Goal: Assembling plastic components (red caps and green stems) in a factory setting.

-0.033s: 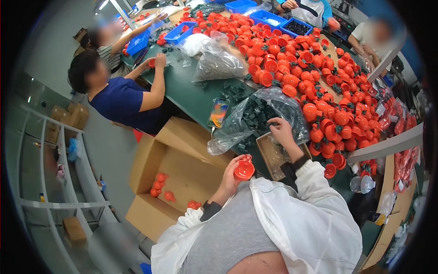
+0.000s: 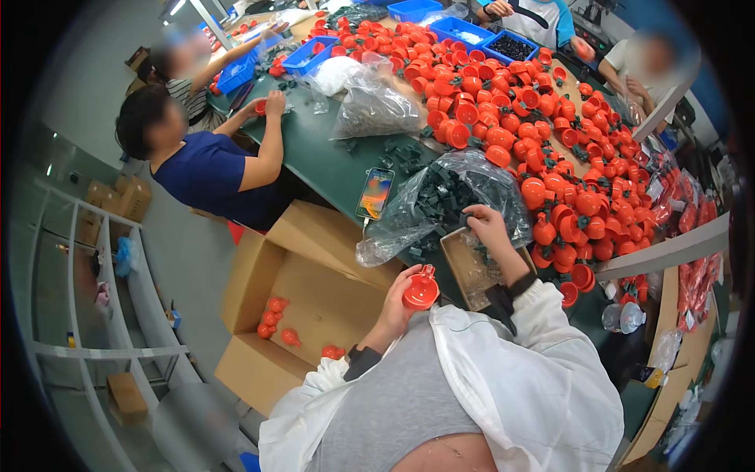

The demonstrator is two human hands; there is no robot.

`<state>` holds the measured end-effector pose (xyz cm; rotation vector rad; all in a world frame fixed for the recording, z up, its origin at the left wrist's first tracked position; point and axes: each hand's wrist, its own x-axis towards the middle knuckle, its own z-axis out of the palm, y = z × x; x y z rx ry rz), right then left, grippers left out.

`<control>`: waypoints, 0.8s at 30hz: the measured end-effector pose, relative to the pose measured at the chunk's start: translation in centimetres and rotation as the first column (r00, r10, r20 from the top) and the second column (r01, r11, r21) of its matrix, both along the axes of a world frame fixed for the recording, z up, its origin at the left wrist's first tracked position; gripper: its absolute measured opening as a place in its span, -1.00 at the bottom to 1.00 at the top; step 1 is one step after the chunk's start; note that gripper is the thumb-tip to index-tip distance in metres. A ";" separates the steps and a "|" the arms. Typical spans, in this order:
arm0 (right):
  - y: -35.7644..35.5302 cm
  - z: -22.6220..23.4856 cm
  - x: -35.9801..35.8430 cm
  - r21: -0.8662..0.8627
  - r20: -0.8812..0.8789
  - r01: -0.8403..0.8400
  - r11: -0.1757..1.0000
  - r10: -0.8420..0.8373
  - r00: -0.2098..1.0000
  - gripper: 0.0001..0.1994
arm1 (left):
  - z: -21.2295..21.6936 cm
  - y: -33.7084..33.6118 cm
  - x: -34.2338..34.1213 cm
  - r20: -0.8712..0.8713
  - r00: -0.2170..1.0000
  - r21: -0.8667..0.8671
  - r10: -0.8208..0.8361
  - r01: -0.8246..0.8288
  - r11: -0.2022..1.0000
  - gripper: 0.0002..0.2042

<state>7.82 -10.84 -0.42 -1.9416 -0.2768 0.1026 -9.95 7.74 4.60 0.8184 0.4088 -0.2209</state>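
Observation:
My left hand (image 2: 395, 312) is closed round a red plastic cup (image 2: 421, 294) with a small spout-like tab, held in front of my body with its hollow side up. Out over the table, my right hand (image 2: 493, 230) pinches a small dark green plastic piece at its fingertips. Beneath and beyond those fingers, many such dark green pieces (image 2: 438, 191) lie in an opened clear plastic bag (image 2: 387, 250). A shallow cardboard tray (image 2: 458, 263) with small clear bits in it sits below my right wrist.
A large heap of red cups (image 2: 503, 138) covers the table's right side. On my left, an open carton (image 2: 330, 296) holds several red cups. A phone (image 2: 376, 193) with a cable lies by the bag. Co-workers sit around the table; a person in blue (image 2: 216, 169) handles a red cup.
My right hand has shifted very slightly, its fingertips drawing a little off the dark green pieces. The left hand and its red cup stay as they were.

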 end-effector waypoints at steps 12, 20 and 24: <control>-0.9 8.6 -8.8 0.470 -0.272 -0.391 0.791 0.551 0.789 -0.65 | 3.3 -0.8 0.8 0.116 0.984 0.366 -0.137 0.086 0.927 -0.56; -0.7 8.5 -9.3 0.474 -0.275 -0.425 0.771 0.588 0.761 -0.67 | 3.6 -0.7 0.7 0.051 0.992 0.361 -0.112 0.086 0.929 -0.54; -0.6 8.5 -9.3 0.383 -0.254 -0.472 0.794 0.582 0.773 -0.65 | 3.4 -0.9 0.7 0.027 0.995 0.365 -0.092 0.076 0.928 -0.54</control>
